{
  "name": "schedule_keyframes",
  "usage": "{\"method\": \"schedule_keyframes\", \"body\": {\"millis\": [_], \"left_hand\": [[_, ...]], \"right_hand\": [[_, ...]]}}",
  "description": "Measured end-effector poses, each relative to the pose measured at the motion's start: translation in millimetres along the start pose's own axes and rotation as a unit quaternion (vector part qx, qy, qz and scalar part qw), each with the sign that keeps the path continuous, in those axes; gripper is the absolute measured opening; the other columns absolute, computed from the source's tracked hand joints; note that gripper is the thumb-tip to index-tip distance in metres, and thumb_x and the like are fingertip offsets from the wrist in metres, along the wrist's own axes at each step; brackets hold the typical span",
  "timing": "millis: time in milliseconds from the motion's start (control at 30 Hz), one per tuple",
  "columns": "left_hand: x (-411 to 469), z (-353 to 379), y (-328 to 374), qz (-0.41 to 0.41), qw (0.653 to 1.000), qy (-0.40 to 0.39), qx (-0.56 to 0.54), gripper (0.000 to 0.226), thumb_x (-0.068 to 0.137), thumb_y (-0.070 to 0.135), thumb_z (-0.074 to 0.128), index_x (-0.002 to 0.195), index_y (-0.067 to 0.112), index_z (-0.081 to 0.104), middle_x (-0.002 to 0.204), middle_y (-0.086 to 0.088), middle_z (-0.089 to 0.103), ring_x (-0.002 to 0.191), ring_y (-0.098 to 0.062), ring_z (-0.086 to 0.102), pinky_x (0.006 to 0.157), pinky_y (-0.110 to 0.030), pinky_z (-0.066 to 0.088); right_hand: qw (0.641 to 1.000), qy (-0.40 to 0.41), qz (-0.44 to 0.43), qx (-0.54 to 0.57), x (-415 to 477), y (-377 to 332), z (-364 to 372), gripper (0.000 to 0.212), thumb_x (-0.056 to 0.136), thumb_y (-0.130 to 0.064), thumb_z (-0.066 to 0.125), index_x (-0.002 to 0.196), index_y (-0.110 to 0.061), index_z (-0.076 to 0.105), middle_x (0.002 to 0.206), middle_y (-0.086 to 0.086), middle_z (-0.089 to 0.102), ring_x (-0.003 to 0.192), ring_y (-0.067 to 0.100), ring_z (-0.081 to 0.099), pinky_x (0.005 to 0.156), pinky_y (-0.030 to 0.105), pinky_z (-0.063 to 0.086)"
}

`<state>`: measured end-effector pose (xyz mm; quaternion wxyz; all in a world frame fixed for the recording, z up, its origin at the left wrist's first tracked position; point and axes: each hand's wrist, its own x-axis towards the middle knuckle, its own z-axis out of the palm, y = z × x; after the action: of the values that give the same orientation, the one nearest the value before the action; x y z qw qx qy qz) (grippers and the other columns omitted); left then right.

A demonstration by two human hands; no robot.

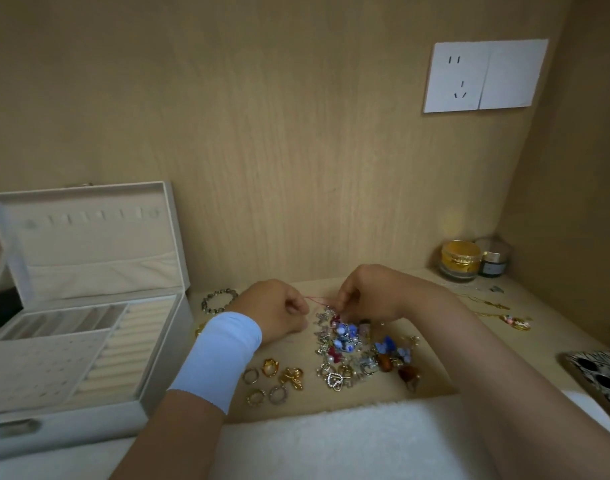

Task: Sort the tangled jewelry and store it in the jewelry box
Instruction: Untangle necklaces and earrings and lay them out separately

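Note:
A tangled heap of jewelry (pixel 359 351) with blue beads, red stones and silver chains lies on the wooden desk. Just above it my left hand (pixel 279 311) and my right hand (pixel 366 294) each pinch an end of a thin pink cord (pixel 315 299) stretched between them. Several gold and silver rings (pixel 274 379) lie apart at the front left of the heap. The cream jewelry box (pixel 158 368) stands open at the left, lid up, with ring rolls and small compartments showing. A beaded bracelet (pixel 218 299) lies beside the box.
Two cosmetic jars (pixel 473 259) stand in the back right corner. Gold necklaces (pixel 504 315) lie along the right side. A patterned phone case (pixel 601 375) sits at the right edge. A white fluffy cloth (pixel 348 441) covers the front. A wall socket (pixel 483 76) is on the back panel.

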<state>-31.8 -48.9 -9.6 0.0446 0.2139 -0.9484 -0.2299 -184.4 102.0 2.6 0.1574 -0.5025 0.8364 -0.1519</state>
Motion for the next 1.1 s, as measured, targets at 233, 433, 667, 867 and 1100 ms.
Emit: {"method": "schedule_keyframes", "body": {"millis": [233, 433, 667, 867, 1100], "left_hand": [[-0.2, 8.3, 1.8, 0.039, 0.998, -0.036, 0.026, 0.011, 0.080, 0.032, 0.078, 0.091, 0.030, 0.079, 0.080, 0.023, 0.064, 0.085, 0.000, 0.062, 0.087, -0.022, 0.051], [2.4, 9.5, 0.4, 0.047, 0.998, -0.021, 0.029, 0.010, 0.091, 0.029, 0.061, 0.083, 0.029, 0.068, 0.095, 0.012, 0.068, 0.091, -0.010, 0.063, 0.085, -0.025, 0.050], [7.5, 15.3, 11.5, 0.074, 0.982, 0.001, -0.175, 0.020, 0.089, 0.025, 0.070, 0.108, 0.030, 0.068, 0.103, 0.014, 0.067, 0.096, -0.004, 0.063, 0.090, -0.019, 0.048], [8.4, 22.7, 12.8, 0.064, 0.985, 0.008, -0.162, 0.015, 0.085, 0.030, 0.076, 0.099, 0.026, 0.076, 0.095, 0.014, 0.073, 0.091, 0.001, 0.066, 0.089, -0.019, 0.048], [8.8, 28.3, 11.1, 0.025, 0.980, 0.025, -0.197, 0.005, 0.086, 0.029, 0.075, 0.085, 0.025, 0.078, 0.087, 0.017, 0.073, 0.087, 0.000, 0.067, 0.084, -0.019, 0.048]], "right_hand": [[0.999, -0.015, 0.024, -0.016, 4.4, 4.9, -0.3, 0.005, 0.080, -0.023, 0.082, 0.083, -0.027, 0.081, 0.082, -0.013, 0.076, 0.079, 0.003, 0.069, 0.074, 0.021, 0.056], [0.992, 0.063, -0.023, 0.106, -6.1, 4.5, -16.2, 0.009, 0.089, -0.016, 0.072, 0.083, -0.021, 0.077, 0.081, -0.011, 0.074, 0.068, -0.006, 0.063, 0.065, 0.012, 0.046], [0.972, 0.033, -0.062, 0.223, -8.9, -8.1, -17.6, 0.011, 0.095, -0.006, 0.063, 0.089, -0.013, 0.069, 0.075, -0.002, 0.073, 0.067, 0.015, 0.068, 0.056, 0.023, 0.048], [0.965, 0.059, -0.065, 0.247, -6.4, -9.1, -14.7, 0.006, 0.095, -0.007, 0.064, 0.094, -0.006, 0.070, 0.078, 0.006, 0.073, 0.061, 0.010, 0.065, 0.052, 0.019, 0.046], [0.984, 0.127, -0.024, 0.120, 0.9, 0.0, -8.2, 0.016, 0.087, -0.021, 0.077, 0.101, -0.018, 0.070, 0.094, -0.006, 0.067, 0.071, -0.007, 0.061, 0.068, 0.014, 0.043]]}}
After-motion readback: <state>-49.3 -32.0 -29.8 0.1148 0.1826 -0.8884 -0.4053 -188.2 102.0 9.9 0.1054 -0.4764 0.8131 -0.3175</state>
